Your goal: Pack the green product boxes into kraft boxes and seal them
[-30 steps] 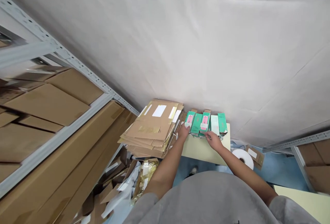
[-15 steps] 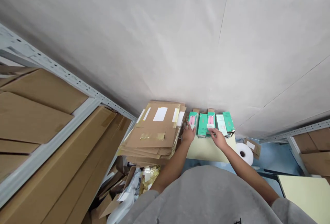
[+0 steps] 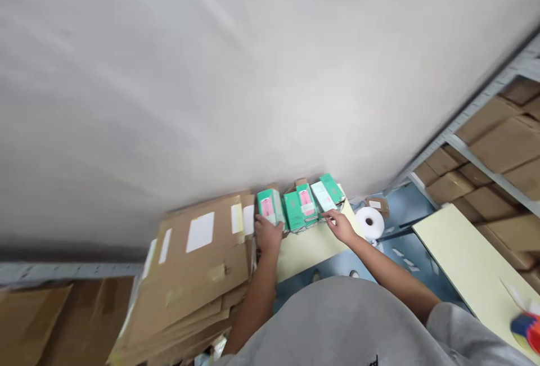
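Note:
My left hand (image 3: 269, 234) is closed around the lower end of a green box with a pink panel (image 3: 267, 207), at the left of a row of small boxes. My right hand (image 3: 341, 226) has its fingers stretched out at the near end of a white and pale green box (image 3: 324, 195); contact is hard to make out. Between the hands stand a plain green box (image 3: 293, 212) and another green box with a pink panel (image 3: 306, 202). One more green box (image 3: 331, 187) leans at the right end. The row sits on a pale yellow table (image 3: 304, 248) against the wall.
Flattened cardboard boxes (image 3: 198, 276) are stacked close to my left arm. A white roll (image 3: 369, 223) stands right of the table. Shelves with brown cartons (image 3: 502, 152) and a second pale table (image 3: 468, 259), with a red and blue object (image 3: 527, 329), are on the right.
The view has turned to the right. My left hand now grips the leftmost green box, which looks a little raised. My right hand has shifted from the pink-panelled box towards the white one.

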{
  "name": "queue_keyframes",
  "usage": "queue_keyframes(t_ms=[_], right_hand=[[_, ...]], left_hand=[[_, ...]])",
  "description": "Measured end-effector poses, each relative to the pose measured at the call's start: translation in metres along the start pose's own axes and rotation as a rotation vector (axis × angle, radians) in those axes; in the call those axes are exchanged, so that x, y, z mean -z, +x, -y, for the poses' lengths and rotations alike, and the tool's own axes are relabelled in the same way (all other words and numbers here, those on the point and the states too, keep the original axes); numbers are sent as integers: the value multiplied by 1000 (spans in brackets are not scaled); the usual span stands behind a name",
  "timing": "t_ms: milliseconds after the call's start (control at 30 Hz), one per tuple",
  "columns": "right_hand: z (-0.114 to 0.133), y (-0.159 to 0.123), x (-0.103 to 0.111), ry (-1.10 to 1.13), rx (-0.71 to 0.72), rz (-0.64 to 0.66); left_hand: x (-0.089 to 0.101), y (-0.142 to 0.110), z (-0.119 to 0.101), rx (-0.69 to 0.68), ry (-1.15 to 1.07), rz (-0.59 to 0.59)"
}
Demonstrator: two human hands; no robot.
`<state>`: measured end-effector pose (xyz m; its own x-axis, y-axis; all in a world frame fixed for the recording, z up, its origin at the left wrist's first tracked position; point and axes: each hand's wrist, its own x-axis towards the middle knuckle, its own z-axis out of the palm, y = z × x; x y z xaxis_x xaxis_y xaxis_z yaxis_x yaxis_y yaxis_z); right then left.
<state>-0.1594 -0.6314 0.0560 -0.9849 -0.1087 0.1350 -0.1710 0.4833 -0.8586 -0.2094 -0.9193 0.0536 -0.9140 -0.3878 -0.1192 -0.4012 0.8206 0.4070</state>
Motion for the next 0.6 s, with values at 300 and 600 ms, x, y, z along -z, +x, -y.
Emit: queue_keyframes(t_ms=[300, 600], right_hand=[[-26, -60, 113, 54, -107, -165], [-95, -208, 271, -124, -242, -346]], left_hand=[[13, -66, -140, -393, -218, -33], [-178, -272, -346, -665, -836, 738]])
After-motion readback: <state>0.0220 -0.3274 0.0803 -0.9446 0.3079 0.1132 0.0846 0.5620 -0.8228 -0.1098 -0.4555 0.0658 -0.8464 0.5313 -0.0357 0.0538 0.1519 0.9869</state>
